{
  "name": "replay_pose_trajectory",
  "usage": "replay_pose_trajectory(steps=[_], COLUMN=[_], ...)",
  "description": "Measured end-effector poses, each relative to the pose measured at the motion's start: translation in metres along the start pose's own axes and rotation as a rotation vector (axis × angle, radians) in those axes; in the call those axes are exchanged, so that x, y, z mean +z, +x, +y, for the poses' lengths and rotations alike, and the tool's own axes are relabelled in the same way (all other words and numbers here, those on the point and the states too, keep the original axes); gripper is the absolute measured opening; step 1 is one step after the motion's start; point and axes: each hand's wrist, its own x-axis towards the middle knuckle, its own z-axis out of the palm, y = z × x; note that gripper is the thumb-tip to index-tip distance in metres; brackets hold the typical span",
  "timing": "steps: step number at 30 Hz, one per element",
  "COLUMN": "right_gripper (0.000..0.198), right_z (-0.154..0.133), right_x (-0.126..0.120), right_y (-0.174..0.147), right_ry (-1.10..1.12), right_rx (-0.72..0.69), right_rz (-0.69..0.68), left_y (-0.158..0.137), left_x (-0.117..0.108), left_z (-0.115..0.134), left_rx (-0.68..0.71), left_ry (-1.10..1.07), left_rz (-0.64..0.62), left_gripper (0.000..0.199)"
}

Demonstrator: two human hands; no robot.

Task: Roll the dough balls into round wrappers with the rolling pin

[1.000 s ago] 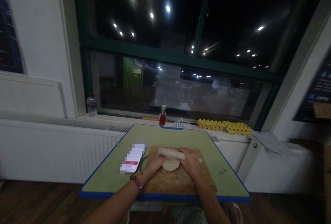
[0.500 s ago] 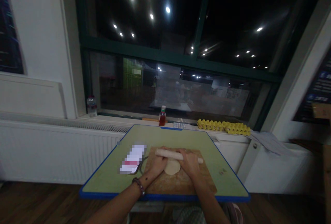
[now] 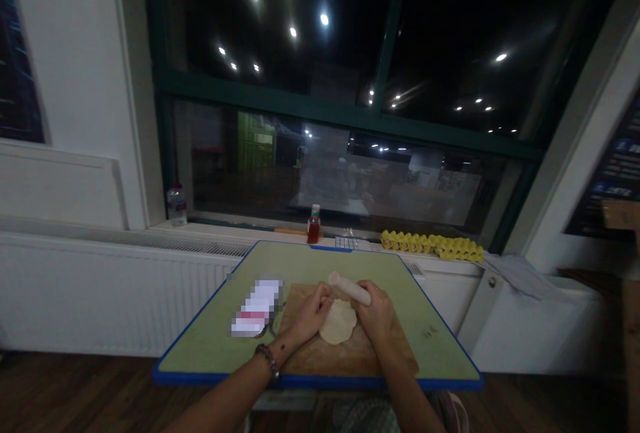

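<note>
A flat round of dough [image 3: 338, 327] lies on a wooden board [image 3: 345, 362]. My left hand [image 3: 311, 316] is closed at its upper left edge, fingers and thumb pinching the rim. In my right hand [image 3: 379, 311] is a pale rolling pin [image 3: 350, 287], gripped near one end. The pin slants up and to the left, its free end beyond the far side of the dough. The dough's outline looks slightly uneven on the right.
Under the board is a green table [image 3: 200, 353] with a blue rim. A phone with a blurred screen [image 3: 257, 309] lies left of the board. Along the windowsill stand a bottle of red liquid [image 3: 314, 226], a clear bottle [image 3: 177, 206] and yellow egg trays [image 3: 430, 245].
The rolling pin has gone from lying across under both hands to a slant in my right hand alone. My left hand has left it for the dough's edge. More of the dough shows.
</note>
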Motion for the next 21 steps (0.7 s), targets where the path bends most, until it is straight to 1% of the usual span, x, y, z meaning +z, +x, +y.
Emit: replay_pose_trajectory(steps=[5, 7, 11, 13, 16, 19, 21], right_gripper=[0.025, 0.026, 0.023, 0.024, 0.021, 0.016, 0.013], right_z=[0.007, 0.009, 0.006, 0.004, 0.001, 0.002, 0.005], right_x=[0.003, 0.004, 0.002, 0.0, -0.003, -0.002, 0.001], right_y=[-0.002, -0.002, -0.003, -0.002, -0.001, -0.002, -0.002], right_ry=[0.092, 0.116, 0.162, 0.177, 0.178, 0.176, 0.191], right_rx=[-0.026, -0.046, -0.064, -0.065, -0.066, -0.061, -0.05], right_rz=[0.082, 0.102, 0.091, 0.069, 0.071, 0.099, 0.123], left_y=[-0.001, -0.003, -0.004, -0.003, -0.003, -0.014, -0.028], left_x=[0.002, 0.002, 0.002, 0.002, -0.002, -0.008, -0.008], left_z=[-0.001, 0.0, 0.005, 0.007, 0.014, 0.026, 0.035], left_rx=[0.046, 0.065, 0.105, 0.134, 0.159, 0.189, 0.226], left_ry=[-0.041, -0.021, 0.087, 0.128, 0.181, 0.36, 0.558], left_rz=[-0.121, -0.141, -0.113, -0.087, -0.034, 0.058, 0.059], left_gripper=[0.028, 0.026, 0.021, 0.02, 0.019, 0.025, 0.034])
